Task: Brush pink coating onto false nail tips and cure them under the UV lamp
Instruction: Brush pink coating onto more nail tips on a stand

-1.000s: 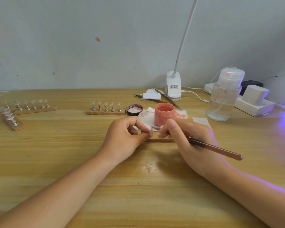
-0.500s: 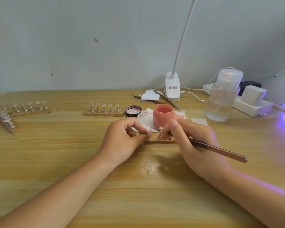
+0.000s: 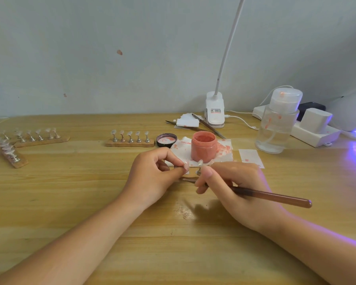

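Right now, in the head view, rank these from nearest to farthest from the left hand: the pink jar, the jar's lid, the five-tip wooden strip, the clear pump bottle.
From the left hand:
1. jar lid, just behind it.
2. pink jar, behind, to the right; close to the lid's rank.
3. five-tip wooden strip, behind, to the left.
4. clear pump bottle, far right.

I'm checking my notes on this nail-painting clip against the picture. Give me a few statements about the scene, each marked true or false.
1. The pink jar stands open, its lid lying beside it. True.
2. The right hand holds the brush. True.
3. The left hand lies flat on the table. False: its fingers pinch a nail tip.
4. The wooden strip left of the lid carries three stands. False: it carries five.
5. Violet light glows at the far right edge. True.
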`<control>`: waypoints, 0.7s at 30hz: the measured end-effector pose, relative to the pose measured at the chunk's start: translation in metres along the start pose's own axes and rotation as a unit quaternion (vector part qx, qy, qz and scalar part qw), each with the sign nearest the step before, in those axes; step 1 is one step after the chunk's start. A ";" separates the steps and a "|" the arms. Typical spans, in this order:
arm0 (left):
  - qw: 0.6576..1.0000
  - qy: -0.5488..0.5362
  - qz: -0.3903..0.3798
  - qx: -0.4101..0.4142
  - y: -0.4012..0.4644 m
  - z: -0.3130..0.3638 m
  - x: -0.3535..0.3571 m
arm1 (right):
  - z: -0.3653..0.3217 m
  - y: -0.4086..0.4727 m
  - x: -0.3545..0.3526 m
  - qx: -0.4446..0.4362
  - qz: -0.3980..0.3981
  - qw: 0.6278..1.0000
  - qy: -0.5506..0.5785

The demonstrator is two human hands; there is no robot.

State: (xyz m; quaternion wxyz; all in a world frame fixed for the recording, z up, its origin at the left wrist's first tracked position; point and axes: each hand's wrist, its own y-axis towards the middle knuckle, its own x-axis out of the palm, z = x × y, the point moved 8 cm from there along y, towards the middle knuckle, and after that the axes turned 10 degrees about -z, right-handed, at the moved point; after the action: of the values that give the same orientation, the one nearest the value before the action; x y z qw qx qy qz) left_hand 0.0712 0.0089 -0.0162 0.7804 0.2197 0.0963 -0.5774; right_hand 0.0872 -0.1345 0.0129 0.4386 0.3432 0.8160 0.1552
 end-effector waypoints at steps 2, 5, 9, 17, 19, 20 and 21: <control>1.000 0.000 -0.003 0.000 0.000 -0.001 0.000 | -0.001 -0.001 -0.006 -0.002 0.026 1.000 0.009; 1.000 -0.015 -0.021 -0.005 0.000 -0.002 0.003 | 0.004 -0.002 -0.015 0.016 0.069 0.997 0.031; 0.998 -0.041 -0.041 0.001 -0.001 -0.002 0.005 | 0.006 -0.002 -0.015 0.025 0.070 0.996 0.044; 0.998 -0.052 -0.037 0.020 -0.002 0.002 0.005 | 0.014 0.000 -0.010 0.063 0.052 0.994 0.066; 0.998 -0.052 -0.039 0.021 -0.001 0.002 0.005 | 0.017 -0.003 -0.009 0.073 0.048 0.991 0.097; 0.998 -0.051 -0.038 0.022 -0.001 0.001 0.005 | 0.017 -0.003 -0.009 0.071 0.049 0.991 0.103; 0.998 -0.053 -0.036 0.022 0.000 0.001 0.005 | 0.016 -0.004 -0.010 0.064 0.054 0.992 0.099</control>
State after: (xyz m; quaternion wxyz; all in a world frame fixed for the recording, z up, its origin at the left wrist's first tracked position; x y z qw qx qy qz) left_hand 0.0722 0.0045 -0.0174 0.7580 0.2024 0.0495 -0.6181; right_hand 0.1023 -0.1445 0.0077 0.3238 0.3974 0.8438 0.1590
